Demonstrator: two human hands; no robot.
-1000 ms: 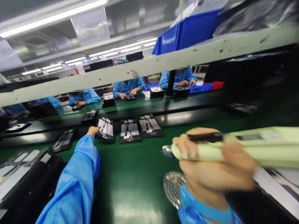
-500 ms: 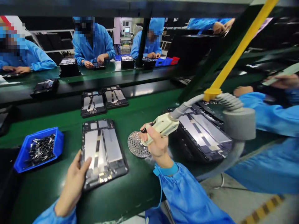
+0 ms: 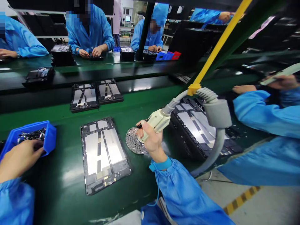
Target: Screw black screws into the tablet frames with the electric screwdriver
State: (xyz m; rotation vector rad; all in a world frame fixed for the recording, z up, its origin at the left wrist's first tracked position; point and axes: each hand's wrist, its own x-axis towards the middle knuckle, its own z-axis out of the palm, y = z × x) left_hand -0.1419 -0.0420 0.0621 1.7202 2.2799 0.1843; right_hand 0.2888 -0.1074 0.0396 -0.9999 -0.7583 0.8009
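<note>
On the green counter [image 3: 61, 187], at far left, stands a blue bin [image 3: 49, 136] of small dark metal parts. The left hand [image 3: 20, 156] reaches over its rim, fingers loosely curled among the parts; whether they pinch anything, I cannot tell. Right of it lies an open tablet frame [image 3: 104, 154], untouched. Next comes a perforated metal disc [image 3: 134, 140], just beside the right hand [image 3: 152, 140], which wraps around a cream screwdriver [image 3: 156, 122] with a grey hose [image 3: 217, 147]. Further right sits a tilted tablet [image 3: 194, 128], near a co-worker's blue sleeve [image 3: 264, 114].
</note>
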